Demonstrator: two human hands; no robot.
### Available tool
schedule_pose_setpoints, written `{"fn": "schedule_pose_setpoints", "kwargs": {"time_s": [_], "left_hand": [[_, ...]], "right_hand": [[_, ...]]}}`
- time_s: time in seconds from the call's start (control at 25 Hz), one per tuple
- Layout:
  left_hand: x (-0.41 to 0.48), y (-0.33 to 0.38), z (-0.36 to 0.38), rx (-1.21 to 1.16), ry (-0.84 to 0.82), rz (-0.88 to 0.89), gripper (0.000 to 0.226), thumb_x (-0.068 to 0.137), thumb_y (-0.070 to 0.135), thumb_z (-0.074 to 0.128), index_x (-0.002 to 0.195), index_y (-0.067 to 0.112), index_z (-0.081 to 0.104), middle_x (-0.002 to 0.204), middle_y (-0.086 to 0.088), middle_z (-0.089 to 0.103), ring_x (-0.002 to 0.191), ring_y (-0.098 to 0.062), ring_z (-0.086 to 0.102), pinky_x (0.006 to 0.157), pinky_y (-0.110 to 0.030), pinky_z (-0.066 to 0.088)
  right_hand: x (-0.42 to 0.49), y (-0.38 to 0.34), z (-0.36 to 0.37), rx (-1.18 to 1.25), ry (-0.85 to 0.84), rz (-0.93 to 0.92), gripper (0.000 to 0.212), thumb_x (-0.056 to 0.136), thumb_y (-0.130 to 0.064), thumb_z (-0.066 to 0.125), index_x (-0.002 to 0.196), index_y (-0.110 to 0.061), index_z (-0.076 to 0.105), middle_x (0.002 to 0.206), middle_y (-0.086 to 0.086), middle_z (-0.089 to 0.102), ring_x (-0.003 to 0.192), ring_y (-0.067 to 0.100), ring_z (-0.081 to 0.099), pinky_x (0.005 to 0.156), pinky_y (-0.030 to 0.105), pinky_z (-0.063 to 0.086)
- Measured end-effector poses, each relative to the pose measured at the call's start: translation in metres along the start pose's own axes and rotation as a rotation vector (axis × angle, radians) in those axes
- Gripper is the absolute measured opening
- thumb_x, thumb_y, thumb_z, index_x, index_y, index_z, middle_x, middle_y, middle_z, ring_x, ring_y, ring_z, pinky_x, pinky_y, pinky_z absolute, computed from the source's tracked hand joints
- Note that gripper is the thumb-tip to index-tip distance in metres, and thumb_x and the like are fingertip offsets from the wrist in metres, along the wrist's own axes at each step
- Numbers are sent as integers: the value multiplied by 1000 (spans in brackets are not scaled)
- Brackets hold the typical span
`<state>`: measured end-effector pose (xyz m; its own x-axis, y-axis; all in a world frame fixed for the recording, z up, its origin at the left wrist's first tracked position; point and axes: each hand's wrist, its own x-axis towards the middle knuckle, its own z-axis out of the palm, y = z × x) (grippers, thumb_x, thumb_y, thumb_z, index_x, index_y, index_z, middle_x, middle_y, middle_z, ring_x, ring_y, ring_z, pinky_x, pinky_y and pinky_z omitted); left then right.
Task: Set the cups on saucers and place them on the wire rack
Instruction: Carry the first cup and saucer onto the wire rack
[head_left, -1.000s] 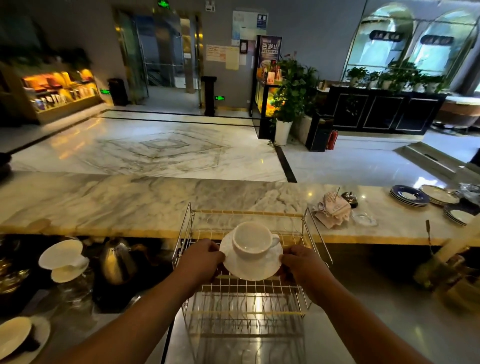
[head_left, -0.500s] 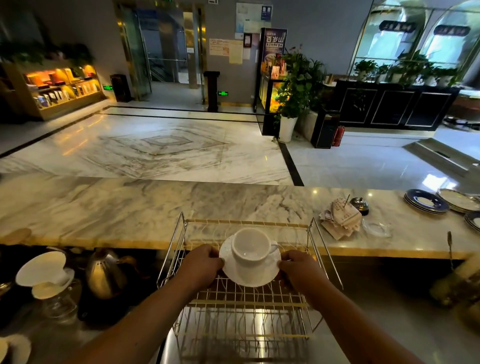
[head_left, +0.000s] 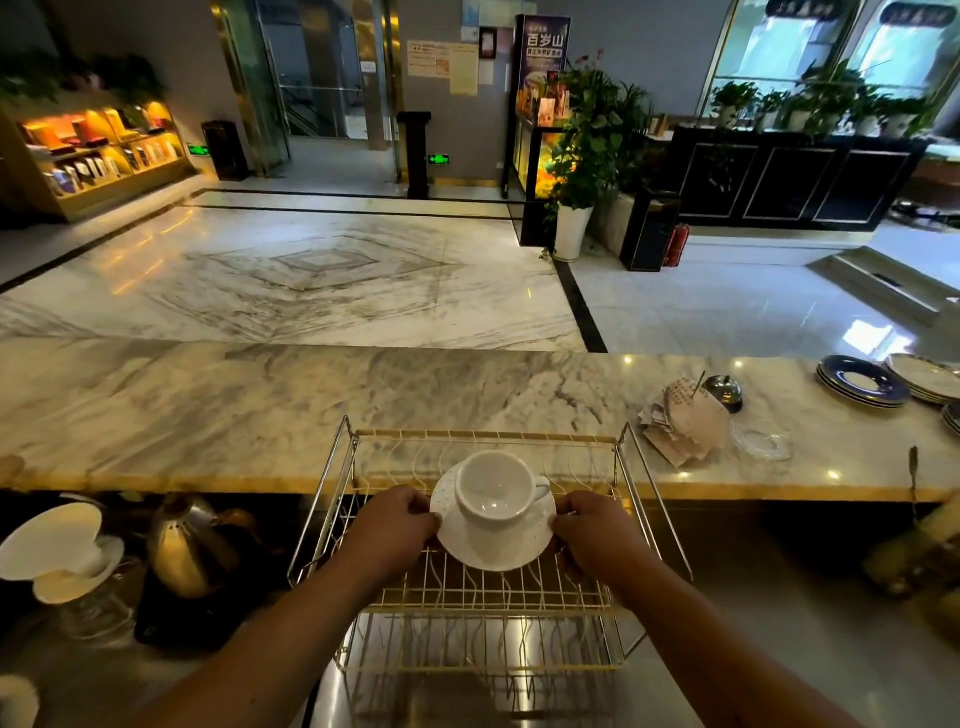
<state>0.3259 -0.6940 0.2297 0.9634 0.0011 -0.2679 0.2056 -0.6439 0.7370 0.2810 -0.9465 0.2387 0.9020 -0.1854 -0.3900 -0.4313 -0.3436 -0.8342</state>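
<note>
A white cup (head_left: 493, 488) stands upright on a white saucer (head_left: 493, 551), handle to the right. Both sit low over the upper tier of a gold wire rack (head_left: 483, 434) in front of me. My left hand (head_left: 392, 525) pinches the saucer's left rim and my right hand (head_left: 597, 535) pinches its right rim. Whether the saucer rests on the wires or hovers just above them I cannot tell.
A marble counter (head_left: 234, 410) runs behind the rack. Paper slips (head_left: 685, 421), a bell (head_left: 724, 389), a glass dish (head_left: 763, 444) and stacked plates (head_left: 862, 382) lie at its right. A metal kettle (head_left: 189, 545) and white filter cups (head_left: 57, 551) stand at the left.
Both hands have carried the cup and saucer a little farther back and lower over the rack's upper tier. My head view has tilted so the rack sits higher in the picture.
</note>
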Motion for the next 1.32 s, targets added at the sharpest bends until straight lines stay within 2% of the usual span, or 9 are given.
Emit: {"fn": "schedule_pose_setpoints", "kwargs": {"time_s": [0.12,0.28,0.4,0.52,0.64,0.72,0.8,0.88,1.32], "left_hand": [[-3,1,0,-4,10,8,3,95,28,70,96,30,67,89,10,69,73,-12,67,61,-31,53],[-15,3,-4,12,42,27,22,95,34,69,114,24,72,101,4,76,81,-16,70,80,-41,62],[-36,-1,-9,59,132,108,21,94,42,68,111,30,66,98,13,72,82,-7,69,76,-38,61],[-67,-15,-4,291,188,345,28,96,52,59,120,38,63,117,15,70,96,2,61,79,-25,51],[-85,-25,9,481,86,510,47,102,55,45,145,36,52,156,10,50,142,-10,43,116,-33,36],[-88,-26,17,587,-2,583,55,106,55,33,157,34,37,169,8,30,156,-12,20,125,-32,13],[-90,-25,22,645,-64,624,59,108,53,26,163,31,24,173,6,18,159,-10,8,124,-29,0],[-90,-24,25,679,-82,626,62,108,53,25,164,29,18,174,4,13,159,-11,5,122,-28,-4],[-83,-25,20,766,-23,634,64,105,57,24,163,28,25,172,1,25,158,-15,17,125,-34,2]], "right_hand": [[0,-1,2,-42,15,-8,10,101,-11,58,103,-13,67,84,16,73,59,20,64,56,32,58],[-9,-4,3,-73,25,-43,13,102,-17,58,111,-15,67,85,10,75,53,11,63,49,25,54],[-27,3,2,-221,137,-180,20,100,-23,62,119,-24,63,89,-4,72,58,6,68,50,19,53],[-50,18,2,-617,245,-475,33,100,-29,57,132,-30,58,120,-7,66,97,3,64,84,24,56],[-64,30,5,-866,135,-655,47,103,-37,43,150,-31,43,155,-4,46,139,13,43,112,31,37],[-68,33,7,-957,30,-677,54,106,-38,35,158,-29,26,168,-4,25,153,14,17,120,34,20],[-72,35,9,-1022,-43,-681,57,108,-36,33,161,-27,14,171,-3,8,150,9,-4,120,32,8],[-75,35,10,-1052,-74,-682,60,108,-33,34,162,-24,8,171,-2,1,145,7,-11,117,30,4],[-67,30,23,-1059,-128,-691,67,107,-31,38,162,-21,0,170,-1,-9,156,17,-7,126,39,10]]}}
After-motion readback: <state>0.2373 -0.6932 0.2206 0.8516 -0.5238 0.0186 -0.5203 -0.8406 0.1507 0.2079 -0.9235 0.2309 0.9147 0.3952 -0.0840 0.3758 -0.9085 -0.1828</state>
